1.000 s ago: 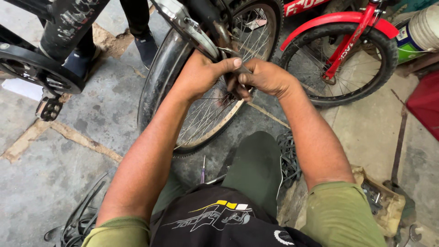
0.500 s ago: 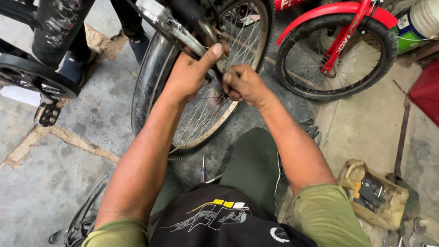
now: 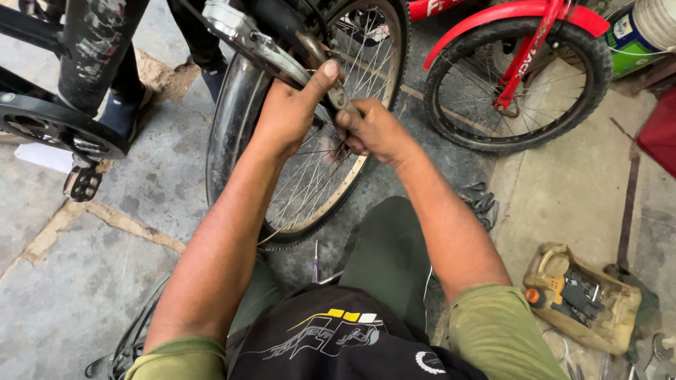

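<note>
- grey concrete floor (image 3: 84, 281) of a bike workshop, a red bicycle (image 3: 521, 63) far right.
- left hand (image 3: 289, 112) grips the metal stay (image 3: 246, 35), thumb raised.
- right hand (image 3: 370, 130) is clenched on a tool at the spoked wheel (image 3: 310, 190), centre.
- tool tray (image 3: 584, 299) sits near right.

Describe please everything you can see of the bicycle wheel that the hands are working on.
The bicycle wheel stands upright in front of the person, mounted in a dark frame. It has a black rubber tyre, a pale metal rim and many thin metal spokes; its lower edge is near the grey concrete floor. The left hand grips by the frame beside the tyre, thumb raised. The right hand is closed over the spokes near the hub, which it hides. A metal mudguard stay crosses the top.
</note>
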